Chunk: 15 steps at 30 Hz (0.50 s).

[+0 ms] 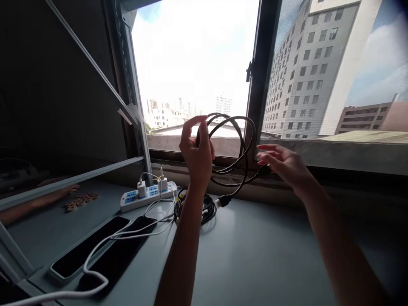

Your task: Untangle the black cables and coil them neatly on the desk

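Raised in front of the window, my left hand [198, 144] is closed around one side of a looped black cable [251, 127], whose coils hang to the right of it. One plug [224, 200] of this cable dangles just above the desk, with a pale tip. The other end [264, 170] reaches up to my right hand [280, 159]. That hand is in the air to the right, its thumb and fingers stretched out and apart. The cable end lies just under its thumb, partly hidden by the hand.
A coiled black cable bundle [208, 212] lies behind my left forearm. A white power strip [148, 196] holds two chargers. White cords [95, 250] cross two phones, one pale-edged [89, 246] and one black [127, 255]. Beyond a metal frame [79, 174], another person's arm [41, 202] reaches towards small brown pieces [81, 201].
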Motion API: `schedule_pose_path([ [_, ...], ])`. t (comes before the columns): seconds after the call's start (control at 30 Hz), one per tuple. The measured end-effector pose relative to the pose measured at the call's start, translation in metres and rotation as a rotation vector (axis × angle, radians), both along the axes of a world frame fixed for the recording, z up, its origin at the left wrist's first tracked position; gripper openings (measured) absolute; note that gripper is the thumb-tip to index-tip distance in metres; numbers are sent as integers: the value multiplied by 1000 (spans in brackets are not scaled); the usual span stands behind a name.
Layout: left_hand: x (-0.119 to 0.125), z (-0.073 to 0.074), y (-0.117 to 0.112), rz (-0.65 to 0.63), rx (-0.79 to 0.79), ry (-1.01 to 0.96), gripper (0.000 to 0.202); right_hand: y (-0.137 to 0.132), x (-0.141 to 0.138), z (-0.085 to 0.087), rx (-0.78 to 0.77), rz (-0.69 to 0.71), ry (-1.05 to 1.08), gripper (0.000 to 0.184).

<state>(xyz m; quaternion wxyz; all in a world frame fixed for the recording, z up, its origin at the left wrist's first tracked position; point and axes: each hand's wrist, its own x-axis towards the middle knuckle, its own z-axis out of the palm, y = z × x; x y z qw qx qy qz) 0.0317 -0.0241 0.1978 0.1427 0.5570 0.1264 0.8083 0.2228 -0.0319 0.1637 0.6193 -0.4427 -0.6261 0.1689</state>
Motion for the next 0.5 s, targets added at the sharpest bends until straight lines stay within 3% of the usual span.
schedule_pose_path([
  [0.07, 11, -4, 4, -9, -26, 28, 10, -11, 17, 6, 138, -227, -59, 37],
  [0.13, 22, -8, 2, -22, -43, 85, 11, -24, 26, 13, 209, -311, -73, 31],
  [0.27, 42, -14, -18, -61, -60, 213, 13, -45, 19, 18, 193, -174, -71, 31],
  [0.4, 55, -19, -36, -93, -91, 256, 16, -52, -4, 14, 159, -58, -172, 48],
  [0.5, 59, -22, -39, -133, -124, 278, 19, -54, -16, 16, 182, 95, -72, 31],
])
